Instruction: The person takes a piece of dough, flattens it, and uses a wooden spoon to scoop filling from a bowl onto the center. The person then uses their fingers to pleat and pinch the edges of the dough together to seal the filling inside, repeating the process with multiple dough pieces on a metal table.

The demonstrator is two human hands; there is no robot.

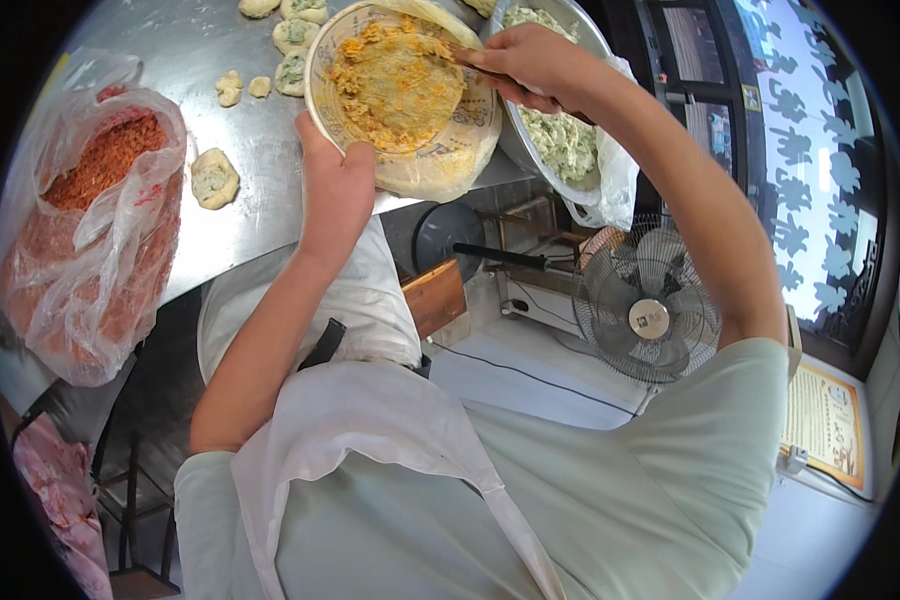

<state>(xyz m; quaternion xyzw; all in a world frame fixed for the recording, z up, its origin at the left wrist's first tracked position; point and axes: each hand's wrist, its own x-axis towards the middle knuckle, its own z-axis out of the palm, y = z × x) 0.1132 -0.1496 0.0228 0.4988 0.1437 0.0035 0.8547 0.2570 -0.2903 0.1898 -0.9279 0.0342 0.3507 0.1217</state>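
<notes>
My left hand [337,180] grips the near-left rim of a patterned bowl [322,124] and holds it tilted, thumb over the edge. Clear plastic film [465,161] covers part of the bowl's rim. Inside is a soft yellow-orange filling [401,90], spread flat in the middle. My right hand [529,67] holds a thin brown utensil [487,73], with its tip against the filling at the right side. Whether it is chopsticks or a spatula, I cannot tell. Beside the bowl, a metal basin [521,139] contains pale green filling [562,142].
Filled dough rounds [214,178] and small dough scraps [229,88] lie on the steel table [259,214]. A plastic bag of reddish-orange filling [105,225] sits at its left. A white plastic bag [619,176] hangs at the basin's edge. A caged fan [645,307] stands below right.
</notes>
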